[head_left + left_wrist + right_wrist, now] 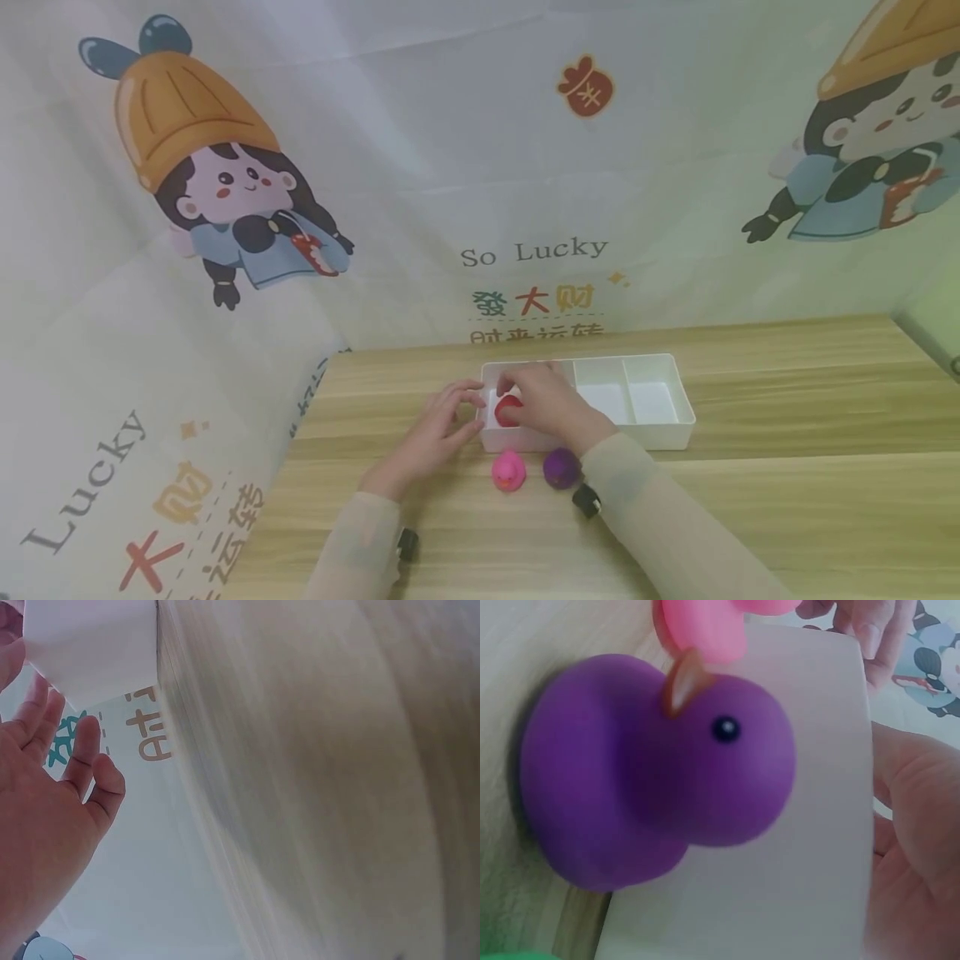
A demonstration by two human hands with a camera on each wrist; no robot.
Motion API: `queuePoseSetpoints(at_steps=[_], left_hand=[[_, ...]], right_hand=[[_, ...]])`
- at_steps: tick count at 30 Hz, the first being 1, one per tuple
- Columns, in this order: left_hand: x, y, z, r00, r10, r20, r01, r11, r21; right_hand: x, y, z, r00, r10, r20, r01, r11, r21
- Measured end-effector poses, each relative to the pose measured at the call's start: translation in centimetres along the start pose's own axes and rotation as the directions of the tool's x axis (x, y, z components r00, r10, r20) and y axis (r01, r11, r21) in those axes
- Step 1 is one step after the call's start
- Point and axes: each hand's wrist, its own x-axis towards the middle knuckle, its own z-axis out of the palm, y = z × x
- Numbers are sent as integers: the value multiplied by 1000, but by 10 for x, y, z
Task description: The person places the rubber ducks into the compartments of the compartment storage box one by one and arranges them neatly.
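Observation:
A long white divided box (660, 435) lies on the table. My right hand (551, 402) reaches over its front wall into the left end and pinches a red rounded toy (507, 412), partly hidden by the fingers. At the box's left end is my left hand (435, 433), fingers loosely bent, fingertips right at the wall; the left wrist view shows the same hand (52, 795) beside the box corner (97, 652). In front of the box sit a pink rubber duck (508, 472) and a purple rubber duck (561, 468), the latter large in the right wrist view.
Wood-grain tabletop (787, 500) stretches to both sides. A printed cloth (420, 167) hangs behind and to the left of the table. A bit of something green (517, 956) shows at the lower corner of the right wrist view. Each wrist wears a small black camera.

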Motion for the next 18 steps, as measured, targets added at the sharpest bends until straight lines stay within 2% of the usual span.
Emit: queuePoseSetpoints(at_steps=[8,18], left_hand=[[-1,1,-2,1000,10,-3,-10,1000,14],[-1,3,-1,1000,-9,-3,9,1000,14]], right_hand=[[-4,-5,-9,996,7,-84,-13,998,-65],[-18,-14,-21,993,40,-112,-45,998,-45]])
